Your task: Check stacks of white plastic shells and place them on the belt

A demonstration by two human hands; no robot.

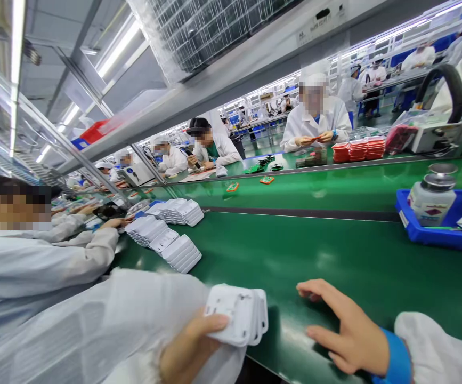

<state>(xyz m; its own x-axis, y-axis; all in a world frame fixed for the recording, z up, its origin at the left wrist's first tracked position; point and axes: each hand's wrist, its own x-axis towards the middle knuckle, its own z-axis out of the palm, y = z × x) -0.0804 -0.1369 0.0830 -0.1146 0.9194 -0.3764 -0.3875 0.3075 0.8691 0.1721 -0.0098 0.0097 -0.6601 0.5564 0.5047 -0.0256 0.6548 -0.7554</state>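
At the near edge of the long green counter (278, 250), the left hand (193, 341) grasps a small stack of flat white plastic covers (231, 314) with rounded corners; at least three can be counted, the top one marked with small dark slots. One right hand (350, 330), wearing a single bright blue wristband (399, 352), hovers to the right of that stack, its fingers (329, 293) spread and holding nothing. Farther left on the counter lie two groups of similar white plastic pieces (162, 242): three adjoining stacks in the nearer group, while those in the farther one run together and cannot be counted. Toward the right sits one shallow blue plastic tray (434, 237) holding one translucent bottle with a metal top (430, 202); its printed label is too small to read. Two green boards with orange edges (233, 187) lie well apart from the hands on the brighter green strip (314, 178) beyond. Across it, three stacks of red pieces (358, 149) stand beside one white-coated co-worker (314, 117). Dark lettering on the overhead grey beam (322, 26) is illegible.
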